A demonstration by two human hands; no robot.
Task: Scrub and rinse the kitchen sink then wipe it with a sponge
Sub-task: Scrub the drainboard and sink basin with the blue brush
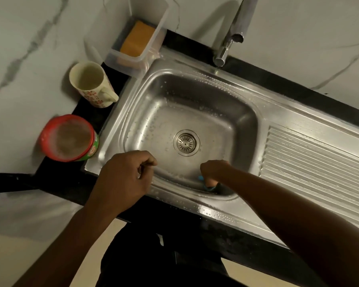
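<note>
The steel sink (pixel 245 112) fills the middle of the view, its walls dotted with suds and droplets around the round drain (pixel 186 143). My right hand (pixel 214 169) is down inside the basin against the near wall, shut on a blue scrubber (pixel 205 184) that mostly hides under my fingers. My left hand (pixel 125 177) rests as a loose fist on the sink's near left rim, holding nothing. An orange sponge (pixel 137 39) lies in a clear plastic tub (pixel 160 23) at the back left corner.
A chrome tap (pixel 230 41) stands behind the basin with no water running. A cream floral mug (pixel 91 83) and a red-lidded round container (pixel 69 138) sit on the counter at left. A ribbed draining board (pixel 315 166) extends to the right. Marble wall lies behind.
</note>
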